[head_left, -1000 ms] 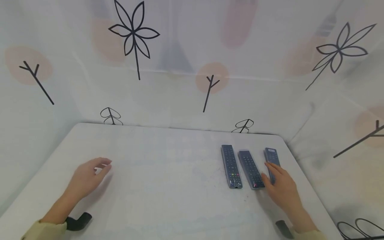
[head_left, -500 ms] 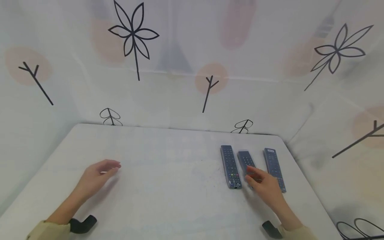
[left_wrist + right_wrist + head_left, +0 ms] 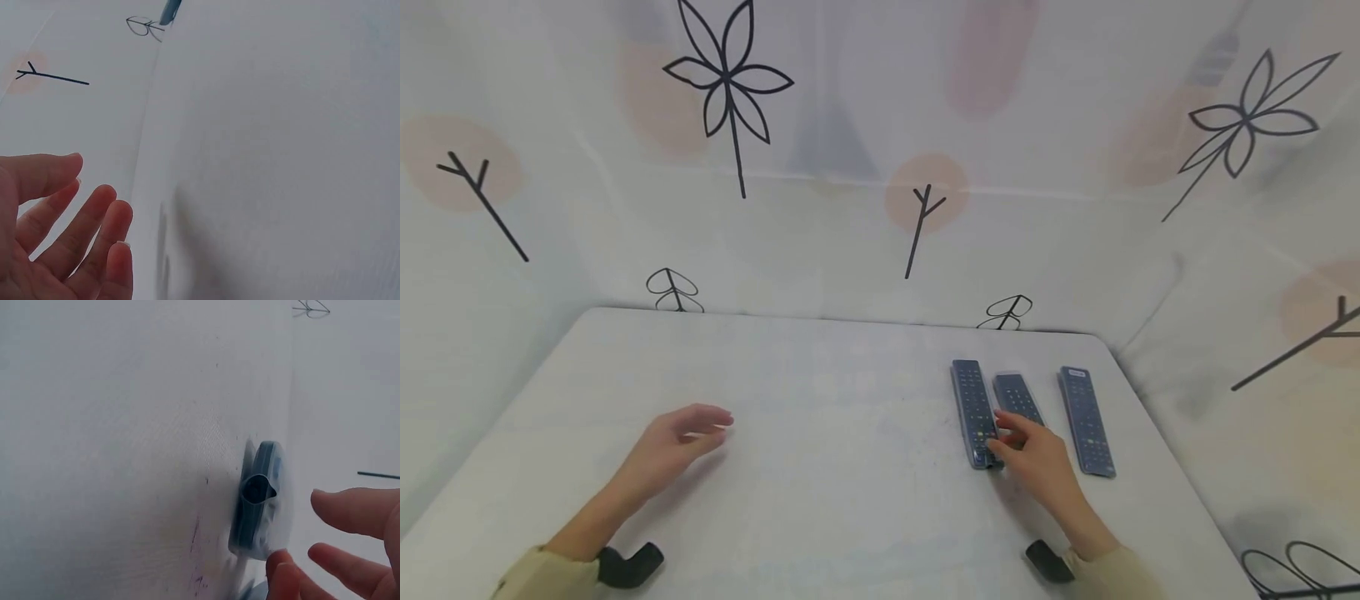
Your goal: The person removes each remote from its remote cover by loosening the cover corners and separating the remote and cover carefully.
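Three dark remote controls in clear covers lie on the white table. My right hand point(image 3: 1039, 465) hovers at the near end of the left remote point(image 3: 973, 407), fingers and thumb apart. In the right wrist view, that remote's end point(image 3: 250, 515) faces the camera; a fingertip overlaps its edge, though contact is unclear. Partly hidden behind this hand is the middle remote point(image 3: 1018, 395). The right remote point(image 3: 1087, 422) lies to the hand's right. Over the left side of the table, my left hand point(image 3: 672, 450) is held with relaxed, slightly bent fingers and nothing in it.
The white tabletop point(image 3: 820, 483) spreads between the hands, with small dark marks near the remotes. A patterned cloth point(image 3: 820, 250) stands behind the table and along its sides. Each wrist carries a black mount point(image 3: 631, 567).
My right hand has moved left, from the right remote past the middle one to the left one. My left hand has drifted right. The remotes stay in place.
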`<state>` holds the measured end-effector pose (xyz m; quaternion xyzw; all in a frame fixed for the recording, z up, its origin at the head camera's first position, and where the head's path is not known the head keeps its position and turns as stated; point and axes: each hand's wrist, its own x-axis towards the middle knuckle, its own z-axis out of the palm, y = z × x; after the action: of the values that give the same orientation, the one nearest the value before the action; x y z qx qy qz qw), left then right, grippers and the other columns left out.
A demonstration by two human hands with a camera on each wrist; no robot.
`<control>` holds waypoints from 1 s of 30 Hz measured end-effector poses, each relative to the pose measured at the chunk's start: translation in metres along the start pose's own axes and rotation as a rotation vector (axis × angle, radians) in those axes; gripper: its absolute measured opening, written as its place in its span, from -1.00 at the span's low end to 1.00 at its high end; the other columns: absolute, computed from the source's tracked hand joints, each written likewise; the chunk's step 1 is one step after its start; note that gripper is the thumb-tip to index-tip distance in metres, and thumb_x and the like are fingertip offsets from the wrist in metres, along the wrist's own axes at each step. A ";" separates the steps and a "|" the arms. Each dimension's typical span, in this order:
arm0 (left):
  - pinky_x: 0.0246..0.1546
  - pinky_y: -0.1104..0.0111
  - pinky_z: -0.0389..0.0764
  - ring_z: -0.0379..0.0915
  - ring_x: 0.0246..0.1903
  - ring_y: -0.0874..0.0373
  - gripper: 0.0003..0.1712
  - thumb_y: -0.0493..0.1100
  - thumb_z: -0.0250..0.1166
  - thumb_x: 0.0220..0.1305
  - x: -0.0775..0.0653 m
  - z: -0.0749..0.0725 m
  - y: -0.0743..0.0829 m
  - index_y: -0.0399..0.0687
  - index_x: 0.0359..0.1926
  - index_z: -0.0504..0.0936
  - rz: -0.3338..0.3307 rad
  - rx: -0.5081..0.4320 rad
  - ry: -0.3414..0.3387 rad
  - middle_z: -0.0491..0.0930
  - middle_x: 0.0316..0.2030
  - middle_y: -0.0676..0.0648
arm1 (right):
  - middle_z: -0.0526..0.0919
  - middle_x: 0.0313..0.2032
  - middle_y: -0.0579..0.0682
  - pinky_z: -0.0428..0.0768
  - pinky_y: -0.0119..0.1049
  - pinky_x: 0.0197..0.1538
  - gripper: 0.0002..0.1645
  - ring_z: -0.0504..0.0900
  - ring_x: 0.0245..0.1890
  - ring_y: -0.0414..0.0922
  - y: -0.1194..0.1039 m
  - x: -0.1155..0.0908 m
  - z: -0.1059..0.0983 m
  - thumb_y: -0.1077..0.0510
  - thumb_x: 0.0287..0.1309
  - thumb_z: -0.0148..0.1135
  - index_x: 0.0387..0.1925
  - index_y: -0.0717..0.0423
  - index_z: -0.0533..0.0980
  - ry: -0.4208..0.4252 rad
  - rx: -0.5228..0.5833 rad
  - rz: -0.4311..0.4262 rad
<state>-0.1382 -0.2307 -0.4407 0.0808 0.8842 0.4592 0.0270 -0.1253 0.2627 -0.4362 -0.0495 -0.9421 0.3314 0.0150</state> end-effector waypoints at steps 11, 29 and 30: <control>-0.05 0.43 0.57 0.58 0.02 0.10 -0.63 -0.17 0.36 0.32 0.003 0.018 0.007 -0.08 0.12 0.61 -0.025 -0.129 -0.086 0.66 0.02 -0.05 | 0.61 0.04 0.30 0.48 -0.21 -0.32 -0.25 0.54 -0.31 -0.05 -0.009 0.008 0.006 0.19 0.09 0.44 0.29 0.31 0.39 -0.032 -0.119 -0.009; -0.04 0.43 0.57 0.60 0.01 0.05 -0.54 -0.26 0.38 0.27 0.010 0.045 0.017 -0.17 0.19 0.55 0.012 -0.223 -0.156 0.64 0.07 -0.09 | 0.48 0.18 0.34 0.58 0.06 -0.02 -0.20 0.58 0.05 0.19 -0.018 0.005 0.012 0.25 0.11 0.43 0.34 0.37 0.31 0.012 -0.034 0.010; -0.04 0.42 0.57 0.59 0.01 0.05 -0.54 -0.25 0.37 0.27 0.010 0.046 0.018 -0.17 0.19 0.55 0.014 -0.225 -0.159 0.63 0.07 -0.10 | 0.47 0.19 0.33 0.58 0.05 -0.02 -0.21 0.58 0.05 0.19 -0.017 0.005 0.012 0.26 0.12 0.42 0.34 0.36 0.32 0.015 -0.021 0.009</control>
<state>-0.1404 -0.1817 -0.4527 0.1196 0.8215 0.5480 0.1029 -0.1322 0.2420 -0.4351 -0.0564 -0.9452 0.3210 0.0202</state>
